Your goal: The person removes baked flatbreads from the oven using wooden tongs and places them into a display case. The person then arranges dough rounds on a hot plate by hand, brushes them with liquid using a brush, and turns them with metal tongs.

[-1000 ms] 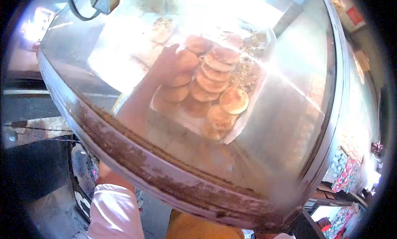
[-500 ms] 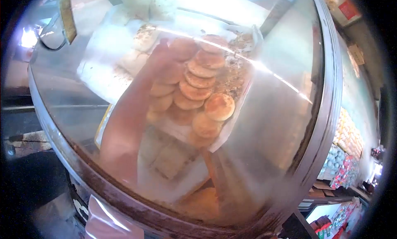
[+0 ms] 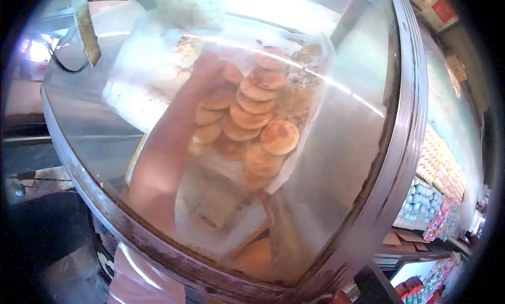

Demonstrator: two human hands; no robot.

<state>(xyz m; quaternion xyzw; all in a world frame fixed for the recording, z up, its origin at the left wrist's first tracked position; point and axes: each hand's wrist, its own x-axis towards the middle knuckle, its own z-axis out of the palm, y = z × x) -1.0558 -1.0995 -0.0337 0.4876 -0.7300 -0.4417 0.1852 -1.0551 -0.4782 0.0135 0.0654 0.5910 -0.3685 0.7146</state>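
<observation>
Through the curved glass of a display case (image 3: 336,146), my left arm is seen reaching in from the lower left. My left hand (image 3: 211,66) is at the back end of overlapping rows of round golden breads (image 3: 246,117), close beside a bread (image 3: 232,73). Glare and haze blur the fingers, so their grip cannot be made out. The breads lie on a white paper-lined tray (image 3: 294,164) strewn with crumbs. One browned bread (image 3: 280,136) rests at the near right of the rows. My right hand is out of the frame.
A metal frame (image 3: 392,167) edges the glass on the right and along the bottom. White paper or cloth (image 3: 129,88) with paler pieces lies left of the tray. Outside, at right, are stacked egg trays (image 3: 442,162), bluish eggs (image 3: 421,201) and colourful packets (image 3: 442,220).
My left hand has drawn slightly left at the back of the rows, and a bread beside it shows more clearly. The whole view has shifted slightly.
</observation>
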